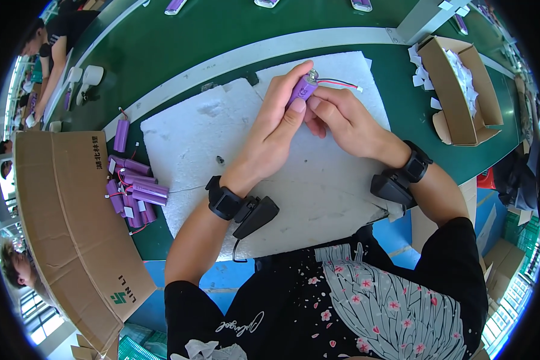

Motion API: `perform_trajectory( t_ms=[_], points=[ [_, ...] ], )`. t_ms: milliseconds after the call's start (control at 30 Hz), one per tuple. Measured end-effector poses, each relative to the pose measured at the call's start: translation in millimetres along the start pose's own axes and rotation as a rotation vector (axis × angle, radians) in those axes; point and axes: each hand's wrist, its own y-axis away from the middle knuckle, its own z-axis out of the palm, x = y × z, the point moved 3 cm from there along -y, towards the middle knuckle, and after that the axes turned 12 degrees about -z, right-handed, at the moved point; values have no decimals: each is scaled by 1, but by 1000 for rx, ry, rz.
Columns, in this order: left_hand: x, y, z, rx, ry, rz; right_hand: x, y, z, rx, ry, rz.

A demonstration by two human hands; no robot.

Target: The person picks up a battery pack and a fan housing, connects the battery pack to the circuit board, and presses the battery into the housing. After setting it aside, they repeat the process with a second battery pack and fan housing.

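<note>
White foam (318,174) lies under both hands; left hand (270,135) and right hand (342,117) together grip a purple cell (303,89).

Purple battery cell (304,89) between both hands' fingers (282,90)

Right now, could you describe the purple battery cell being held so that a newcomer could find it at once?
Start at the white foam sheet on the green table. Above it, the left hand and right hand grip one purple cell. Unlike the loose purple cells beside the cardboard, it is lifted, wires trailing right.
</note>
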Motion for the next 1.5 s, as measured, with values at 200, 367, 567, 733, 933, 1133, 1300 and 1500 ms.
perform_trajectory(
  t_ms=[200,367,567,733,933,1133,1300,1500],
  points=[
    [-5,-3,-3,50,-33,31,2,-1,-3,-14,-32,-7],
    [-6,-1,-2,41,64,16,-2,-1,-2,-31,-31,-13],
    [-8,-1,-2,49,43,11,-1,-1,-2,-11,-19,-21],
    [-5,-2,-3,70,31,36,0,-3,-2,-13,-32,-43],
    [-9,-4,-6,103,-100,124,3,-2,-4,28,-36,-47],
    [-9,-6,-6,136,-151,176,5,-1,-6,105,-127,-31],
    [-13,-6,-5,122,-110,190,8,1,-9,121,-123,-8],
    [-12,-3,-5,96,-40,120,4,-3,-8,149,-160,-12]
  ],
)
